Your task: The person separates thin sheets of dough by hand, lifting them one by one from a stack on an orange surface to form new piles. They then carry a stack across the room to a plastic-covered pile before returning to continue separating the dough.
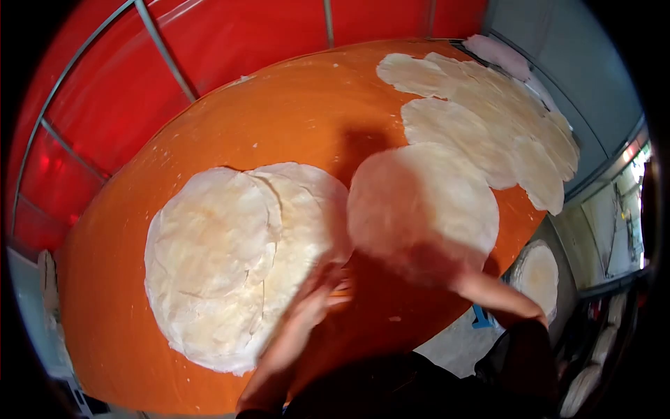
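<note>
Two overlapping piles of thin, round, pale dough sheets (pixel 209 237) lie on the orange table (pixel 105 300) at the left. Beside their lower right edge is my left hand (pixel 317 297), blurred, with its fingers partly hidden. A single large round sheet (pixel 453 199) is in the middle right, partly in shadow. My right hand (pixel 453 269) is at this sheet's lower edge, shadowed and smeared, and its fingers cannot be made out.
Many overlapping flat sheets (pixel 488 105) spread over the table's far right. Red panels (pixel 237 35) on a metal frame rise behind the table. Another round sheet (pixel 539 276) is below the table's right edge. A pink cloth (pixel 499 56) lies at the far right corner.
</note>
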